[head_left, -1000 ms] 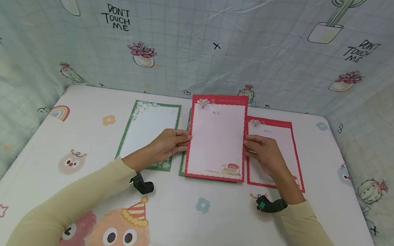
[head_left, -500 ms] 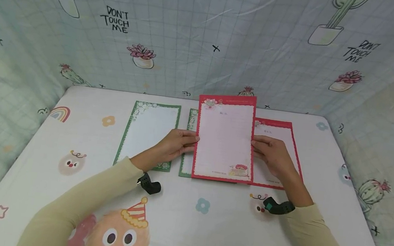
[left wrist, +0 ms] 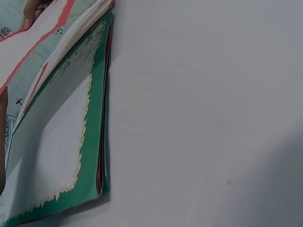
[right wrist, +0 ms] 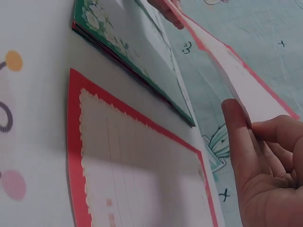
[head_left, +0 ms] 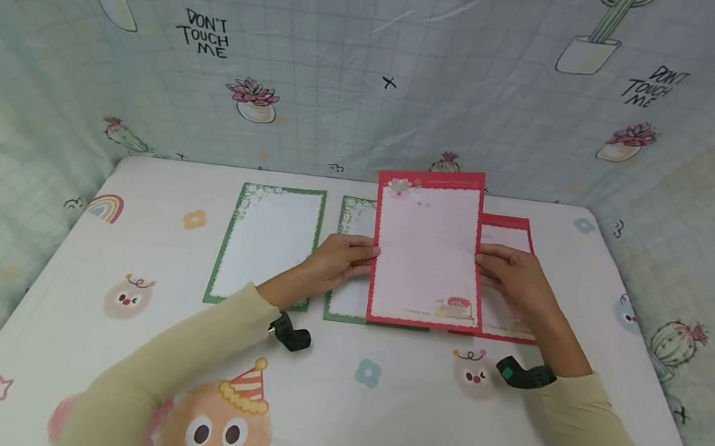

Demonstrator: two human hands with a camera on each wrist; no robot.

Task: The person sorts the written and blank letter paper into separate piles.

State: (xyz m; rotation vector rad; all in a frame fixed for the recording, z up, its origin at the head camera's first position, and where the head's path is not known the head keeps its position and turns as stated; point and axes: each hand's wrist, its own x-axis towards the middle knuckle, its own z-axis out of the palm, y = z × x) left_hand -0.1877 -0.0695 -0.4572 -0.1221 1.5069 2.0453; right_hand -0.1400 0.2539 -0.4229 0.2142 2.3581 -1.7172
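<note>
A red-bordered sheet of stationery paper (head_left: 427, 254) stands raised above the table in the head view. My left hand (head_left: 348, 260) pinches its left edge, while my right hand (head_left: 515, 276) pinches the right edge; the right wrist view shows thumb and fingers (right wrist: 234, 137) on either side of the paper. Behind and below it lies a green-bordered stack of paper (head_left: 346, 307), partly covered, with several layers showing at its edge in the left wrist view. A flat red-bordered sheet (head_left: 509, 230) lies to the right, partly hidden by the raised sheet and my right hand.
A green-bordered sheet (head_left: 272, 235) lies farther left, its lower part crossed by my left hand and forearm. The white tabletop (head_left: 400, 422) carries printed cartoon figures. A patterned cloth (head_left: 353, 44) rises behind the table and at both sides.
Both hands have shifted right with the raised red-bordered sheet. More of the middle green-bordered stack shows now, and more of the flat red-bordered sheet is covered.
</note>
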